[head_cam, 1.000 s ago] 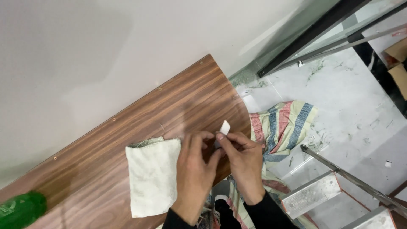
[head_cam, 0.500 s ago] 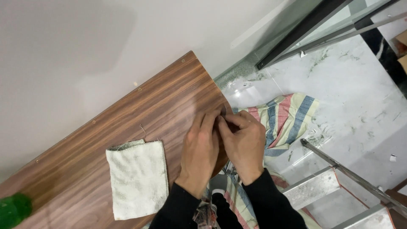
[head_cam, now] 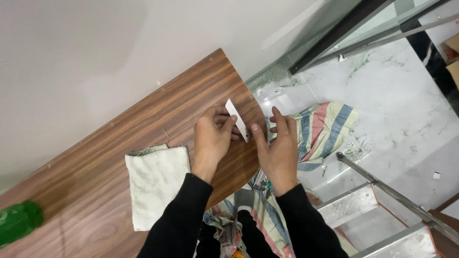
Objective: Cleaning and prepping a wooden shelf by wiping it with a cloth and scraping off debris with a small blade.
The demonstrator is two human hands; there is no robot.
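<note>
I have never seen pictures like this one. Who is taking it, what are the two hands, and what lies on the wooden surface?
There is no machine here. A person wears a camera on the head, so the picture looks down at that person's own two bare hands in black sleeves. The left hand and the right hand meet at a thin white strip, and both touch it. They work above a brown wooden board next to a white wall. On the board lies a white cloth, and a green object, blurred, sits at its left end. Below, on the pale floor, lies a striped cloth, with a metal ladder beside it.
</note>
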